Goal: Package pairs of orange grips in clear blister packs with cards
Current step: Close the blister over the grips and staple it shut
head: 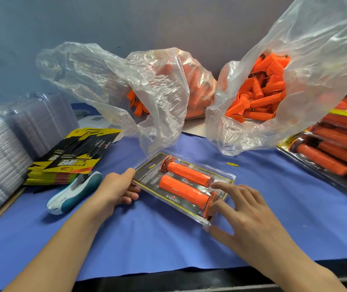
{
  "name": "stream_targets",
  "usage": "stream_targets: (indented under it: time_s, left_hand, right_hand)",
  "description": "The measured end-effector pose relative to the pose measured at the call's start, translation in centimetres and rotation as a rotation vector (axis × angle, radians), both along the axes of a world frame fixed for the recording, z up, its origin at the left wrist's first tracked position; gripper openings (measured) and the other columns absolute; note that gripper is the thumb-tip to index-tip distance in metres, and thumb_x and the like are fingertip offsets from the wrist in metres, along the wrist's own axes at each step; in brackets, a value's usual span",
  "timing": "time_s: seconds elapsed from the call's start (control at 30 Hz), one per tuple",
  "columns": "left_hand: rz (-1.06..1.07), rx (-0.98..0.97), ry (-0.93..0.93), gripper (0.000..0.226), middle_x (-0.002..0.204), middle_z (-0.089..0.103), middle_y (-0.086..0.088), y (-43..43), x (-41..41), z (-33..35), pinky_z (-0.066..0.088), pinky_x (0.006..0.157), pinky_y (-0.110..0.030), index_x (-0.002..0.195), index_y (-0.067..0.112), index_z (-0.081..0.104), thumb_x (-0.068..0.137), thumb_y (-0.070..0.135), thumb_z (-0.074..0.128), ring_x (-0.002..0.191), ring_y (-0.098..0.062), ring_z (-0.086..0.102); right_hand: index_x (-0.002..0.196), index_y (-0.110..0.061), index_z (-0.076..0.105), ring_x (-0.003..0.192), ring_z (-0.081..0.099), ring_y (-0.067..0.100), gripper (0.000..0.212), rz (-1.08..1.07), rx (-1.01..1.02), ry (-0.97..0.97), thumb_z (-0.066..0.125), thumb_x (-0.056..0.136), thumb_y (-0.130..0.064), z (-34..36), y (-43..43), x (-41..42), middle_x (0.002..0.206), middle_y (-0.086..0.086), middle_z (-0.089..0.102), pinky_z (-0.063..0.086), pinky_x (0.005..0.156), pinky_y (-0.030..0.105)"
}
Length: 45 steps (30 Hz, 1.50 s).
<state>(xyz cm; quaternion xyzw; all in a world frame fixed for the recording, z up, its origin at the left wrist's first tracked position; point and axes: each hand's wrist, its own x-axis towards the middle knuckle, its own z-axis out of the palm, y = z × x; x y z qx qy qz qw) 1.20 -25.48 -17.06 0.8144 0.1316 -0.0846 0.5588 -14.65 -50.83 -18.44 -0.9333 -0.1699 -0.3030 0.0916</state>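
The left hand (118, 186) pinches the edge of the clear plastic blister pack (145, 178), thumb on top. 2 ribbed orange rubber grips (186, 172) sit inside, between both sets of fingers. The right hand (244, 216) is spread loose, fingertips (223, 186) touching the pack's end. Probably smartest to press the seams evenly.

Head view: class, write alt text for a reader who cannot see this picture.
A person's left hand grips one end of a clear blister pack holding two orange grips, and the open right hand touches the other end, on a blue cloth. Nearby lie a card stack, a stapler and bags of loose grips.
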Motion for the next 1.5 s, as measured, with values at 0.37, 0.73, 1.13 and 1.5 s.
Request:
stream_targets:
  time_s: [0.37, 0.73, 1.13, 1.5]
  left_hand:
    - [0.11, -0.322, -0.335, 0.044, 0.071, 0.063, 0.003, 1.1, -1.6, 2.2, 0.048, 0.057, -0.031, 0.074, 0.016, 0.061, 0.1, 0.047, 0.044, 0.067, -0.017, 0.058]
    - [-0.298, -0.381, -0.334, 0.049, 0.099, 0.075, -0.017, -1.3, -5.5, 1.2, 0.061, 0.072, -0.051, 0.104, 0.014, 0.073, 0.092, 0.055, 0.05, 0.083, -0.032, 0.074]
    - [-0.211, -0.386, -0.188, 0.048, 0.072, 0.075, -0.01, -1.9, -4.5, 0.8, 0.054, 0.046, -0.027, 0.074, 0.017, 0.078, 0.093, 0.052, 0.051, 0.055, -0.016, 0.069]
    - [-0.189, -0.276, -0.038, 0.039, 0.099, 0.073, -0.024, -0.2, -3.8, 0.4, 0.055, 0.089, -0.054, 0.108, -0.001, 0.069, 0.104, 0.029, 0.046, 0.095, -0.04, 0.07]
  right_hand:
    - [0.087, -0.033, 0.06, 0.094, 0.063, 0.0, 0.014, 0.169, 0.92, 0.133, 0.056, 0.097, -0.041, 3.7, 1.6, 0.2, 0.102, -0.01, 0.067, 0.044, 0.078, 0.012]
    - [0.108, 0.0, 0.07, 0.083, 0.068, 0.027, 0.05, -0.121, 1.819, 0.521, 0.057, 0.094, -0.046, 4.1, -2.2, 3.9, 0.094, 0.016, 0.072, 0.058, 0.082, 0.046]
    - [0.122, 0.001, 0.062, 0.105, 0.062, 0.042, 0.056, -0.09, 1.964, 0.668, 0.053, 0.095, -0.047, 3.8, -2.6, 3.7, 0.115, 0.026, 0.064, 0.051, 0.092, 0.053]
    - [0.133, 0.008, 0.051, 0.127, 0.055, 0.036, 0.045, 0.401, 1.97, 0.725, 0.054, 0.092, -0.011, 5.2, -2.2, 2.8, 0.134, 0.026, 0.056, 0.044, 0.107, 0.049]
